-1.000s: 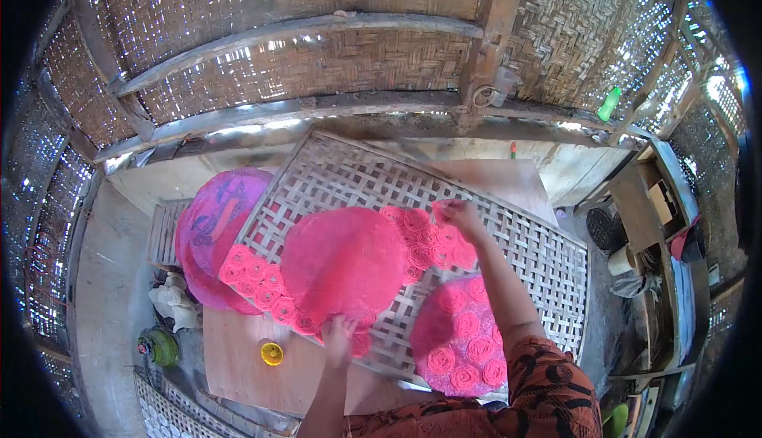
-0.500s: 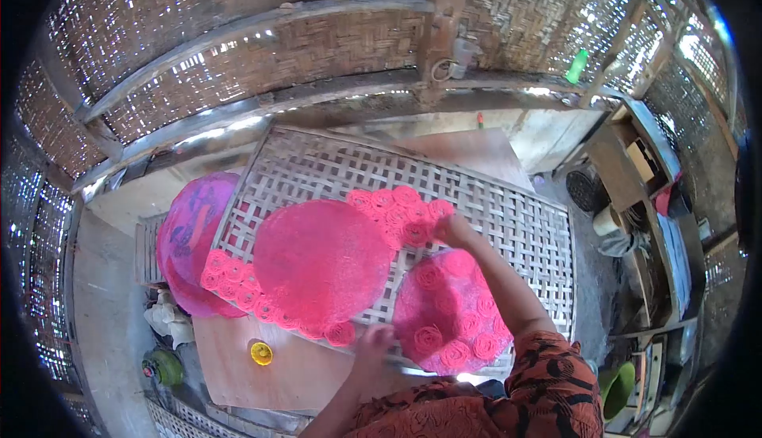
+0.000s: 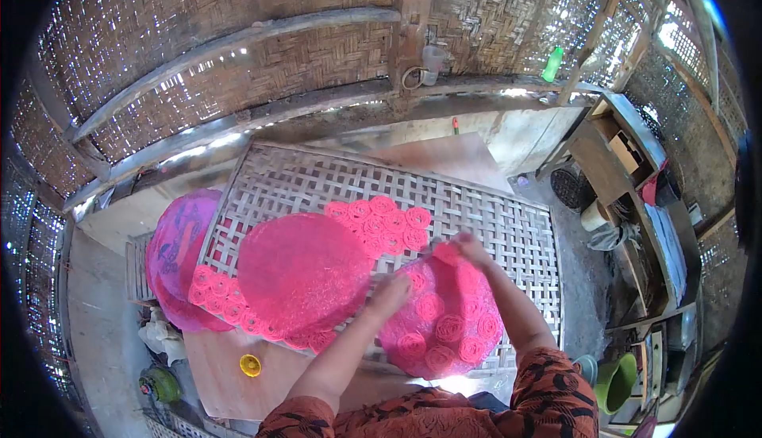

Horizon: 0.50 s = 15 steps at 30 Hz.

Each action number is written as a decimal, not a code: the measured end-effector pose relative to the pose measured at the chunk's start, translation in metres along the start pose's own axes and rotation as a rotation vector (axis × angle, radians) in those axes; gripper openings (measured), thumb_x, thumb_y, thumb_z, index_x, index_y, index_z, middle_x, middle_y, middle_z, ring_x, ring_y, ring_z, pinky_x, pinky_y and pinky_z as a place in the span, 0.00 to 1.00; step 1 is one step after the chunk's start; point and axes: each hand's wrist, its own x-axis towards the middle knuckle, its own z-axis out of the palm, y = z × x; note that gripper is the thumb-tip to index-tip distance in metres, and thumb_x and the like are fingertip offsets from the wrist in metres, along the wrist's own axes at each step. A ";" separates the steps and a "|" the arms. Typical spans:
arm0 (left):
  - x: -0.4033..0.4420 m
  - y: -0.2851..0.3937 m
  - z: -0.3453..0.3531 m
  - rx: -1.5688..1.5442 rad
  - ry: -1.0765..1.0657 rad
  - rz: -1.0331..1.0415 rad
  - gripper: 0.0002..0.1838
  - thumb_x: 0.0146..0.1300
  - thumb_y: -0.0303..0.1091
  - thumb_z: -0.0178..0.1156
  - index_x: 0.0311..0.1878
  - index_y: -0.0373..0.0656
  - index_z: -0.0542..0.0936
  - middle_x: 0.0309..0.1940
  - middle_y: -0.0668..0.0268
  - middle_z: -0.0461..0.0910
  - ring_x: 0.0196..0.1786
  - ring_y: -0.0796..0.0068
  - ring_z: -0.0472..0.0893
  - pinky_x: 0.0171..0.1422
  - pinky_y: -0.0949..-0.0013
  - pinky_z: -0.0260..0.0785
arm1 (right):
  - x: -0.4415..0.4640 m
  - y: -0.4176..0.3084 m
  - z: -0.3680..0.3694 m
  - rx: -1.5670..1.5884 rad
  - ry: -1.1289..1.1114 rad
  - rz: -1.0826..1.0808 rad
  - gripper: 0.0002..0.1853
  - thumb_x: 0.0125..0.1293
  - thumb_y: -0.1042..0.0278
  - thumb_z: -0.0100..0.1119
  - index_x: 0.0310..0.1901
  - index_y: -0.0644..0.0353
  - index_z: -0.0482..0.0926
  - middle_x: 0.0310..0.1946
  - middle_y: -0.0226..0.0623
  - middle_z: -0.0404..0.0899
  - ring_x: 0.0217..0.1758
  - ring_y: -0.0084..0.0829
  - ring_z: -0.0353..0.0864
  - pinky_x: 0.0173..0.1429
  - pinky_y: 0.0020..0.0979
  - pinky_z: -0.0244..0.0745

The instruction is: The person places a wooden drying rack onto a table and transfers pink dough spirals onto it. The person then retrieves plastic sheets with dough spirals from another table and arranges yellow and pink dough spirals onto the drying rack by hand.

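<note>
In the head view, we see the rosette-covered disc (image 3: 432,308) at the near right of the openwork rack (image 3: 508,235), between the person's two hands and reaching from them toward the body. The right hand (image 3: 471,250) is at its far edge, next to a small pink piece (image 3: 446,254); the left hand (image 3: 392,293) is at its left edge. Both hands are blurred: we cannot tell whether the right fingers pinch that piece, or whether the left fingers are spread or pressed together.

The disc looks thin and slightly glossy, purplish pink, with coiled, flower-like rosettes on it. To its left we find a larger plain pink disc (image 3: 305,267), round and finely textured, lying over more rosettes. One cluster of rosettes (image 3: 387,225) shows beyond its far right side, and a row of rosettes (image 3: 224,299) curves along its near left side. The rack is woven from flat, pale strips crossing with square gaps.

Both forearms reach in from the near side, out of patterned rust-and-black sleeves (image 3: 548,394). The left arm slants far and to the right; the right arm slants far and to the left, so the hands come close together without meeting.
</note>
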 end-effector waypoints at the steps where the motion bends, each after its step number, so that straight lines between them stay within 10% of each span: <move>1: 0.003 -0.003 -0.002 0.002 -0.001 -0.001 0.07 0.54 0.29 0.57 0.36 0.39 0.76 0.32 0.58 0.75 0.41 0.59 0.76 0.46 0.60 0.70 | 0.013 0.000 -0.007 0.379 0.106 0.113 0.11 0.62 0.64 0.60 0.41 0.61 0.76 0.31 0.35 0.80 0.33 0.26 0.80 0.34 0.29 0.75; 3: 0.012 -0.004 -0.019 -0.378 0.238 -0.428 0.06 0.59 0.28 0.53 0.36 0.37 0.77 0.29 0.59 0.77 0.38 0.68 0.77 0.39 0.63 0.71 | 0.041 -0.020 -0.008 0.447 0.128 0.037 0.11 0.63 0.65 0.59 0.43 0.61 0.76 0.31 0.34 0.80 0.32 0.24 0.79 0.33 0.26 0.74; 11: 0.017 -0.045 -0.068 -0.837 0.651 -0.744 0.13 0.69 0.38 0.48 0.48 0.39 0.73 0.43 0.62 0.74 0.44 0.71 0.74 0.42 0.67 0.73 | 0.157 -0.046 0.067 0.743 0.223 -0.047 0.09 0.64 0.70 0.56 0.44 0.60 0.79 0.30 0.33 0.80 0.28 0.24 0.78 0.31 0.27 0.73; 13: 0.015 -0.045 -0.072 -1.036 0.666 -0.723 0.13 0.70 0.37 0.46 0.53 0.42 0.69 0.45 0.65 0.69 0.40 0.71 0.75 0.45 0.62 0.76 | 0.149 -0.046 0.073 -0.421 0.413 -0.165 0.11 0.64 0.68 0.56 0.45 0.62 0.80 0.33 0.34 0.82 0.32 0.27 0.80 0.37 0.31 0.75; 15: 0.019 -0.036 -0.071 -1.107 0.618 -0.733 0.14 0.71 0.38 0.45 0.54 0.43 0.68 0.47 0.65 0.69 0.42 0.70 0.76 0.47 0.61 0.76 | 0.111 -0.065 0.080 -0.030 0.197 -0.206 0.09 0.59 0.72 0.57 0.40 0.64 0.81 0.34 0.34 0.83 0.36 0.30 0.80 0.42 0.34 0.75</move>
